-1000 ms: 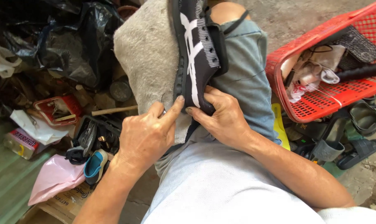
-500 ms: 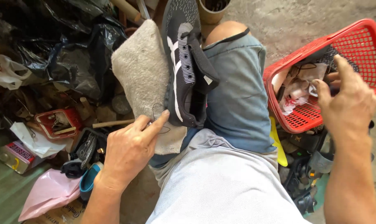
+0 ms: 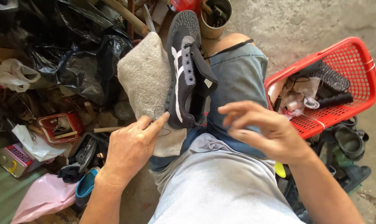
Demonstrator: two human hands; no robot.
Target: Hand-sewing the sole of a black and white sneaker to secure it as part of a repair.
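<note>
Fingers first: our left hand (image 3: 132,147) lies half-closed on the grey towel (image 3: 148,83), its forefinger stretched out so the tip touches the heel of the black sneaker (image 3: 187,70) at mid-frame; a thin dark thread (image 3: 163,124) loops just under that fingertip. Our right hand (image 3: 264,135) hovers right of centre with fingers loosely spread and holding nothing we can make out.

We judge the step to be hand-stitching the shoe, which lies on its side across the towel on our knee, toe toward the top of the frame. To do it well, we keep the left forefinger pinning the heel so the shoe cannot slide off the cloth, and we bring the right hand in from the side, keeping the thread slack and untangled.

Around us, a red plastic basket (image 3: 353,54) with scraps and soles sits at the right edge, close to our right elbow's swing. A metal tin (image 3: 215,16) of tools stands at the top, black plastic bags (image 3: 72,62) and a small red tray (image 3: 59,124) crowd the left, sandals (image 3: 349,141) lie at lower right.
</note>
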